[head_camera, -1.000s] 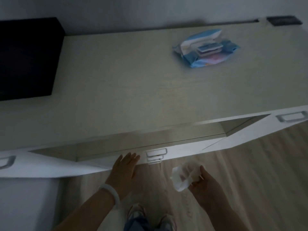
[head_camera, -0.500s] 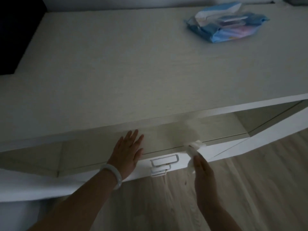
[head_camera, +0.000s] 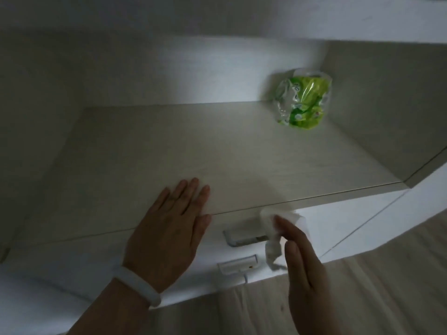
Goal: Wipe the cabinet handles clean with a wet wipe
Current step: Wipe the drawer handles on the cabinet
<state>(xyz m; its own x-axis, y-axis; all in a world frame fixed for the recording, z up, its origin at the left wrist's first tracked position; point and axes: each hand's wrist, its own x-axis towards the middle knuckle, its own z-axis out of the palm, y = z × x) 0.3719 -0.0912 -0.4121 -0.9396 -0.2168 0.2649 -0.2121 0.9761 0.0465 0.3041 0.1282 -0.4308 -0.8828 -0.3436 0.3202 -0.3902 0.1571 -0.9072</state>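
my left hand lies flat, fingers straight, on the shelf edge. my right hand fingers pinch the wet wipe, hanging lengthwise down against the upper handle's right end; handle runs left-right.

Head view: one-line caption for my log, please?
Right hand presses a wet wipe against the upper cabinet handle; left hand rests flat on the shelf edge.

Two hands: left hand, right hand. Two cabinet handles: upper handle, lower handle. One wet wipe. One green plastic bag, far right. One white bracelet.
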